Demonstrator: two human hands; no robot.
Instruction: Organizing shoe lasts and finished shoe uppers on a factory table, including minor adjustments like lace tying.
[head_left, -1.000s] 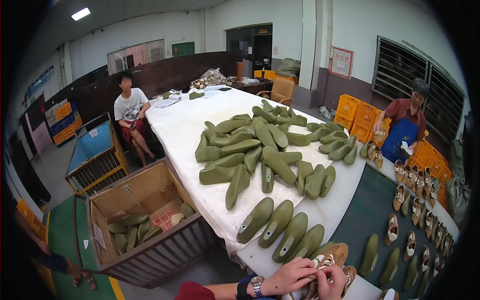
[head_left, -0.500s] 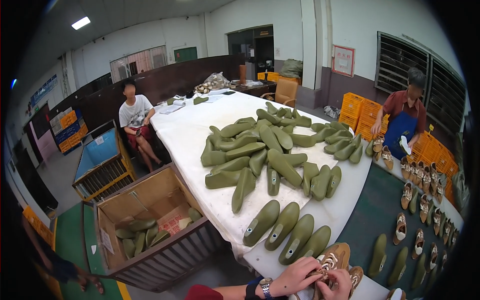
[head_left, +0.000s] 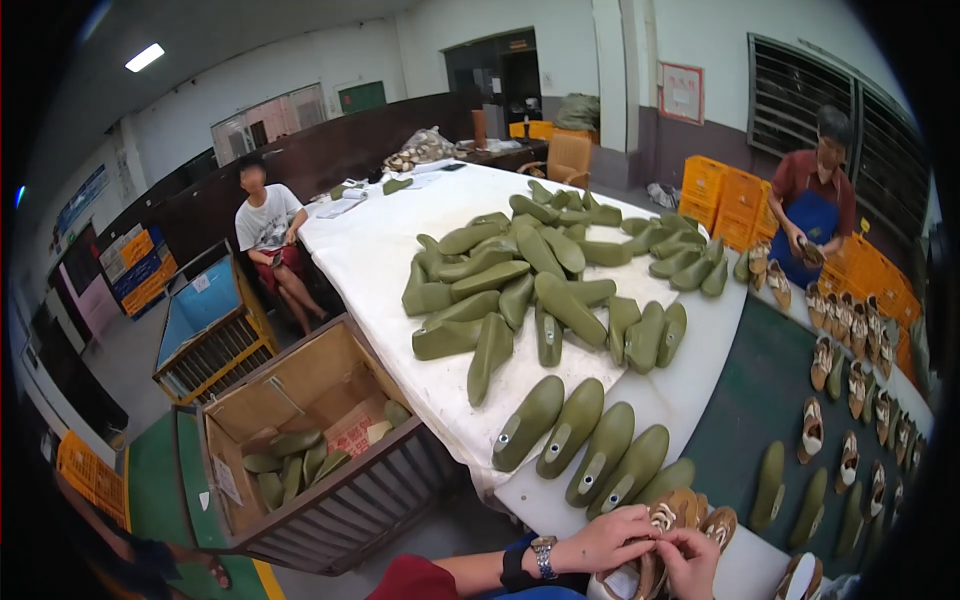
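Note:
At the near edge of the table, a brown shoe with pale laces [head_left: 676,508] sits under my hands. My left hand [head_left: 606,540], with a metal watch and a dark band at its wrist, pinches at the lace area. Beside it my right hand [head_left: 690,564] has its fingers closed at the same spot, so the fingertips of both nearly meet. What exactly lies between the fingers is partly hidden. Another brown shoe [head_left: 719,526] stands just right of it. Several green shoe lasts [head_left: 598,455] stand in a row just beyond my hands.
A big pile of green lasts [head_left: 530,265] covers the middle of the white table [head_left: 370,250]. Shoes and lasts line the green surface [head_left: 745,400] at right, where a co-worker [head_left: 815,200] handles a shoe. A wooden bin [head_left: 330,490] with lasts stands left; a person [head_left: 268,225] sits beyond.
My hands stay at the shoe, with the fingertips slightly shifted. The view has turned a little. The co-worker's hands, apart before, have come together around a shoe.

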